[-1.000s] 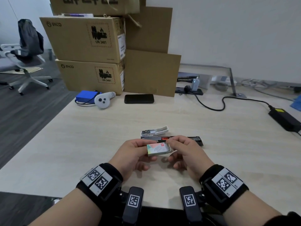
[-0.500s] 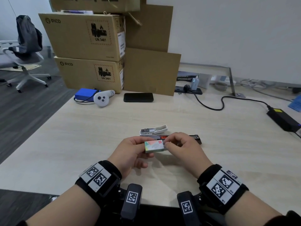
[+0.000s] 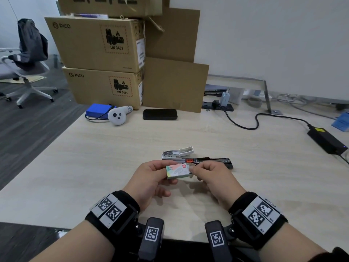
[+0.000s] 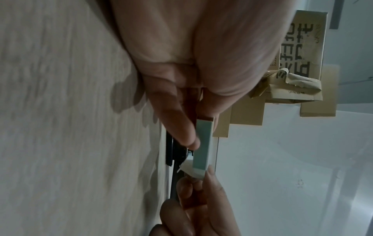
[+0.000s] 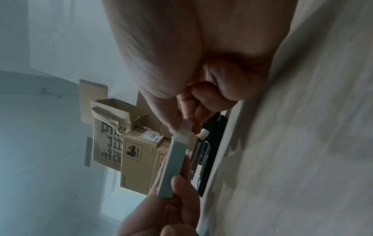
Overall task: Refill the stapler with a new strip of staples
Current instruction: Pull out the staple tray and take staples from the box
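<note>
A small staple box (image 3: 177, 171) with a pastel top and a red logo is held just above the table. My left hand (image 3: 149, 176) grips its left end between thumb and fingers. My right hand (image 3: 209, 173) pinches the pale flap at its right end, which stands slightly pulled out. The grey side of the box (image 4: 201, 146) (image 5: 174, 166) shows in both wrist views. Behind the hands the stapler (image 3: 200, 159) lies swung open flat on the table, its white top (image 3: 186, 150) at the left and black base (image 3: 224, 162) stretching right. No staple strip is visible.
Two stacked cardboard boxes (image 3: 102, 59) and leaning cardboard sheets stand at the back left. Before them lie a black phone (image 3: 160, 114), a white controller (image 3: 119, 115) and a blue pack (image 3: 98, 111). A black power brick (image 3: 326, 139) with cable lies at the right.
The box has stayed between both hands. The flap end under my right fingers has come out a little from the box. The hands hardly shifted.
</note>
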`<state>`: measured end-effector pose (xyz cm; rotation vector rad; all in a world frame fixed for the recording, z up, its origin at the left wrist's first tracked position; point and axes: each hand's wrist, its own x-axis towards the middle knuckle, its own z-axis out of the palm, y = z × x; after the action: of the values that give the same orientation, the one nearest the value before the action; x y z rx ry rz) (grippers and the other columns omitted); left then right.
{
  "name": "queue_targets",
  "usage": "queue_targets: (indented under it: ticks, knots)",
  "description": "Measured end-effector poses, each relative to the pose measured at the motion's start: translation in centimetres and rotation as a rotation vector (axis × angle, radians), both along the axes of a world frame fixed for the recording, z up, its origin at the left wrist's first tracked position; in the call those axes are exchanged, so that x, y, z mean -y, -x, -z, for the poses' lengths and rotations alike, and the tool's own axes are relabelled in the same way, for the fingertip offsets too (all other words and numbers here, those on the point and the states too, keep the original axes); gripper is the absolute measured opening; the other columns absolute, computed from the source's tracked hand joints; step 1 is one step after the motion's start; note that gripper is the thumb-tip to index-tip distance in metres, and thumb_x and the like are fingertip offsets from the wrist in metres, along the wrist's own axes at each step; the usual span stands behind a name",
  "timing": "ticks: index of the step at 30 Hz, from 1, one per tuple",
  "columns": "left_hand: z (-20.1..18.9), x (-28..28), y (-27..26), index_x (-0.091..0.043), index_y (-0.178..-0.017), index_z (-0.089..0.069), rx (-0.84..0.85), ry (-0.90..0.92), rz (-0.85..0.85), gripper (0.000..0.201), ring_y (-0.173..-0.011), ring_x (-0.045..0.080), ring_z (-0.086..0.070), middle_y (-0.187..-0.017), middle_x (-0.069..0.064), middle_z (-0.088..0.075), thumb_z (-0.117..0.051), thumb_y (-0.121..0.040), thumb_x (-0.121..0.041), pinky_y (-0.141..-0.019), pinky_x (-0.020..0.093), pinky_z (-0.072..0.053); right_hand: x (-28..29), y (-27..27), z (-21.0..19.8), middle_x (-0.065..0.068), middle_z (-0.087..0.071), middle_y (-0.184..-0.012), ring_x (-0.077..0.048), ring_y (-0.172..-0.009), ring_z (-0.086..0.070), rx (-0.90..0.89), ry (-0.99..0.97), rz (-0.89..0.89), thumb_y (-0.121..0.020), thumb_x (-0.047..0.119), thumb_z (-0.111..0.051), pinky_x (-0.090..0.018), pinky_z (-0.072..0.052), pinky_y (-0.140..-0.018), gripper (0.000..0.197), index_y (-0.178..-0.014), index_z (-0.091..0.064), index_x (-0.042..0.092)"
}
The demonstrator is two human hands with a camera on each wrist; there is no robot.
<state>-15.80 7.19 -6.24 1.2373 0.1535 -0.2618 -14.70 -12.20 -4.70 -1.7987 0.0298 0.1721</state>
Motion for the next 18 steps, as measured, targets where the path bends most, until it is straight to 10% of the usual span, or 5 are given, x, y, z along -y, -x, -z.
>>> queue_targets:
  ticks: [18]
  knots:
    - [0.03,0.33,0.18,-0.006,-0.101,-0.078,0.018,-0.099,0.007,0.020,-0.062,0.020,-0.066,-0.087,0.018,-0.077,-0.061,-0.094,0.001,-0.039,0.026,-0.048,0.19,0.13,0.13,-0.007,-0.070,-0.063,-0.016,-0.050,-0.064,-0.264,-0.180,-0.008,-0.090,0.007,-0.066,-0.021,-0.045,-0.037,0.010,-0.081,-0.061,0.010]
